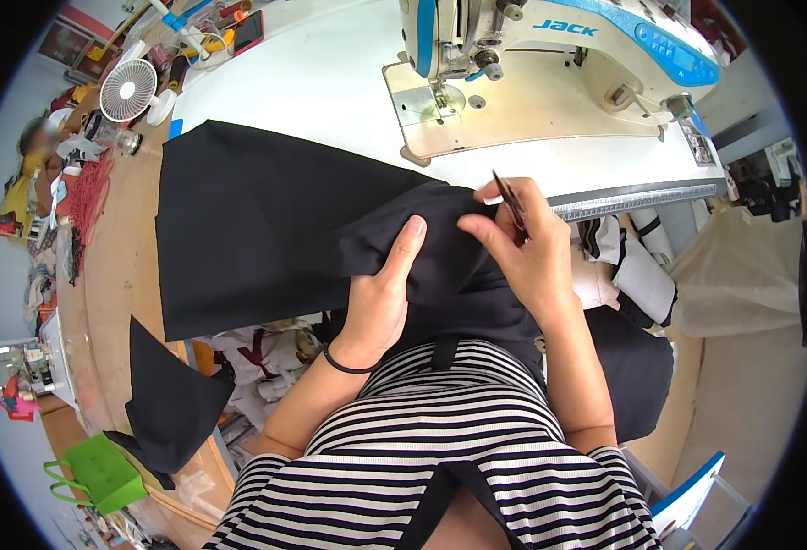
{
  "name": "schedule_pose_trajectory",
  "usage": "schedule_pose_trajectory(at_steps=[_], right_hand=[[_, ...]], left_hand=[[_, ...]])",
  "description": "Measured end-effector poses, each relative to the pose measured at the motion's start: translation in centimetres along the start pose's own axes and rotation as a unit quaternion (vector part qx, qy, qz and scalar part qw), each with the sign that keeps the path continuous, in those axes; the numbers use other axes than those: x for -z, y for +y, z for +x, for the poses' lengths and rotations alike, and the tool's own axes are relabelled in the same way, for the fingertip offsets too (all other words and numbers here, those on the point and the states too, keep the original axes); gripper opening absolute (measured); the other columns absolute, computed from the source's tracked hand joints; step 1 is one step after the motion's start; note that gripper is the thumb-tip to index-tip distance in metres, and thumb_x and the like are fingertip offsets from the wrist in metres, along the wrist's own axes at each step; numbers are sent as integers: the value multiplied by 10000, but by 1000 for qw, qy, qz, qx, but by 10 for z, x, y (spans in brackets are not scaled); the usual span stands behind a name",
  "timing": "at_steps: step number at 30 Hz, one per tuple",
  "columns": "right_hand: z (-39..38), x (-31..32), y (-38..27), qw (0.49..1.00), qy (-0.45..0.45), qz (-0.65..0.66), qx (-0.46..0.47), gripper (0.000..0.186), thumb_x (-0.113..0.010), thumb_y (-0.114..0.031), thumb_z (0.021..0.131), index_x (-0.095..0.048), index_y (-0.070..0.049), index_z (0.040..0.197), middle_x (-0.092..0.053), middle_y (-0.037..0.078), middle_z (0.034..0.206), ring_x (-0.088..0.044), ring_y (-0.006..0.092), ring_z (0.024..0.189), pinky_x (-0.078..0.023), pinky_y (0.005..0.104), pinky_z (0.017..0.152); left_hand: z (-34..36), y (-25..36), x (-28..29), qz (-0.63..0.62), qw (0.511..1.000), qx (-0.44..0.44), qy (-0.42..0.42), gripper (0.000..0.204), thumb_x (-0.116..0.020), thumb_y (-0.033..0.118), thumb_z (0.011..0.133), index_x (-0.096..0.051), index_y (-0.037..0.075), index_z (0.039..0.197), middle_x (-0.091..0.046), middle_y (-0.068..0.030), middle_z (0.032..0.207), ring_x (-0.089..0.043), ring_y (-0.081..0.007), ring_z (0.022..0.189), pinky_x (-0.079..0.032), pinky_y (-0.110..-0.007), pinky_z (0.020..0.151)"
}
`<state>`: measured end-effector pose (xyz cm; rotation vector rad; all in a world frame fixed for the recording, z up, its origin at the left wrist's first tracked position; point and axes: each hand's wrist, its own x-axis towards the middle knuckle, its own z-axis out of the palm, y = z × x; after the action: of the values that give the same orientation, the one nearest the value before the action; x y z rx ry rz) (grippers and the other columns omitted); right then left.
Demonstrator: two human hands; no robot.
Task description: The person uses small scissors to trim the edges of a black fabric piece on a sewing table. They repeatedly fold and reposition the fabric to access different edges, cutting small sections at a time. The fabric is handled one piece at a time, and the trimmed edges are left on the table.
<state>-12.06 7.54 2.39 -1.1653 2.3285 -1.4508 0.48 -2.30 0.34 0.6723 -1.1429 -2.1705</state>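
A large piece of black fabric (pixel 247 220) spreads over the front of the white sewing table and hangs down toward my lap. My left hand (pixel 376 307) grips a folded part of it, thumb on top and the other fingers hidden underneath. At the fabric's right edge is my right hand (pixel 543 252), its thumb and forefinger a little apart. Small dark thread snips (pixel 510 198) are tucked in that hand, their point sticking up past the fingers. Whether the right fingertips touch the cloth, I cannot tell.
A white and blue sewing machine (pixel 550 92) stands at the back right. A small white fan (pixel 128 90), red cords (pixel 92 192) and clutter line the left side. Another black fabric piece (pixel 174 403) lies near a green bag (pixel 101 472). Cloth bundles (pixel 646 280) sit below right.
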Motion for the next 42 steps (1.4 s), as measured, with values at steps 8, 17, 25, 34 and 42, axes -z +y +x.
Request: schedule_pose_trajectory(at_steps=[8, 17, 25, 34, 42], right_hand=[[13, 8, 32, 967, 216, -109, 85, 171, -677, -129, 788, -533, -61, 851, -594, 73, 641, -580, 224, 532, -443, 281, 504], [-26, 20, -7, 967, -61, 211, -129, 206, -410, -173, 956, -553, -47, 1034, -412, -35, 521, -396, 41, 455, -319, 221, 433], [-26, -11, -19, 959, -148, 200, -136, 174, -419, -124, 953, -542, -21, 1019, -405, 2, 505, -398, 61, 450, -327, 225, 442], [-26, -15, -16, 966, -149, 166, -134, 170, -433, -121, 945, -549, -22, 1018, -425, 34, 517, -406, 89, 444, -334, 250, 446], [-28, -17, -14, 970, -136, 165, -115, 223, -392, -166, 963, -556, -17, 993, -397, -3, 477, -367, 61, 424, -297, 227, 429]], left_hand=[[1, 4, -1, -3, 1000, -8, 13, 187, -565, 81, 887, -587, -28, 1038, -594, -41, 1033, -569, -88, 936, -451, -216, 846], [3, 6, -4, -80, 993, 82, 22, 203, -559, 99, 891, -584, -10, 1061, -591, -49, 1069, -563, -101, 985, -438, -218, 875], [2, 4, -3, -69, 996, 56, 3, 191, -555, 100, 891, -577, 3, 1054, -586, -35, 1045, -554, -86, 952, -434, -217, 842], [0, 2, -2, -20, 1000, 5, -23, 160, -541, 110, 904, -590, 5, 1015, -584, -14, 992, -540, -60, 901, -431, -207, 816], [-1, 1, -3, -1, 1000, -5, -25, 139, -536, 99, 905, -594, 3, 988, -585, -6, 969, -543, -62, 872, -439, -208, 796]])
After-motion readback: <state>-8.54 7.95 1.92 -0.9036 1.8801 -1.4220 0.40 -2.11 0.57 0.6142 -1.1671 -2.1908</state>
